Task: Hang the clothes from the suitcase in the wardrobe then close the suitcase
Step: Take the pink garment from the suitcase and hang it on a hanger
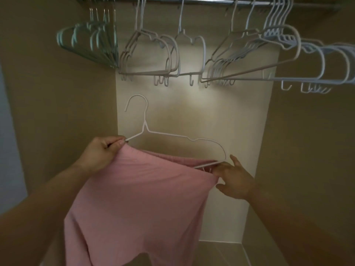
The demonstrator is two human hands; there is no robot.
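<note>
1. We face the wardrobe (192,116). Its pale back wall stands behind the hanger (172,134), its tan side walls flank the hanger on either side, and its floor (221,252) lies well below it.
2. The pink garment (146,198) is draped over the hanger's lower bar. It hangs down from the bar in a broad sheet towards us, and its lower edge runs out of view.
3. The rail (192,0) runs across the top, well above the hanger and apart from its hook.
4. White spare hangers (153,54) hang from the rail in bunches above the hanger and to its upper right. A bunch of green hangers (92,41) hangs to its upper left.
5. The hanger itself is thin, white and tilted, with the hook end higher at the left and the right end lower. Its hook is free in the air.
6. Our left hand (99,152) is at the hanger's left shoulder. The thumb and forefinger are curled tight and pinch the wire there, with the garment's top edge bunched just beneath them.
7. Our right hand (236,179) is at the hanger's right end, back turned to us. Its fingers are spread fairly wide and reach to the bar and the garment's edge. Some fingertips are hidden by cloth, so we cannot tell whether they pinch anything.
</note>
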